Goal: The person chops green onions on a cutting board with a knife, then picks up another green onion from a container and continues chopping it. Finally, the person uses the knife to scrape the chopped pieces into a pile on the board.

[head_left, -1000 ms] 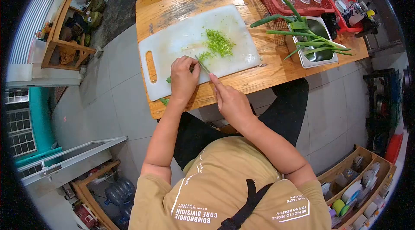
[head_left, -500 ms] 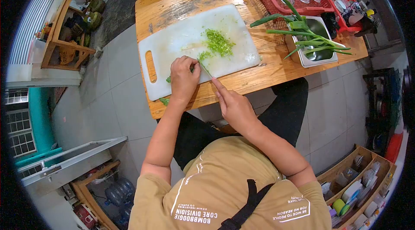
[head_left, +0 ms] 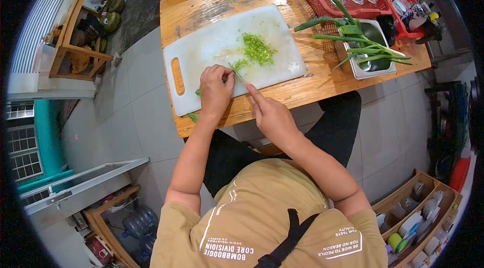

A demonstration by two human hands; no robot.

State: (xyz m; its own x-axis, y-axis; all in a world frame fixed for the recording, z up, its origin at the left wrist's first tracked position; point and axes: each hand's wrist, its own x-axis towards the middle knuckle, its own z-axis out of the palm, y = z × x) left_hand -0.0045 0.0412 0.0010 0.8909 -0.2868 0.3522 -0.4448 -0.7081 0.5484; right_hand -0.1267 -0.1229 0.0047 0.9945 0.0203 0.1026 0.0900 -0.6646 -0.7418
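On the wooden table lies a white cutting board with a slot handle at its left. My left hand presses down near the board's front edge, fingers curled over leafy greens that are mostly hidden beneath it. A knife is in my right hand, its blade angled onto the board right beside my left fingertips. Finely chopped greens form a loose pile just beyond the blade. A loose green leaf rests at the table's front edge.
Long spring onions lie across a metal container on the right. Behind it, a red crate holds several upturned glasses. A wooden shelf box stands low at right, and a wooden rack at far left.
The knife blade has shifted slightly between the frames, still beside my left fingertips. The whole view has drifted a little; both hands stay in nearly the same place on the board.
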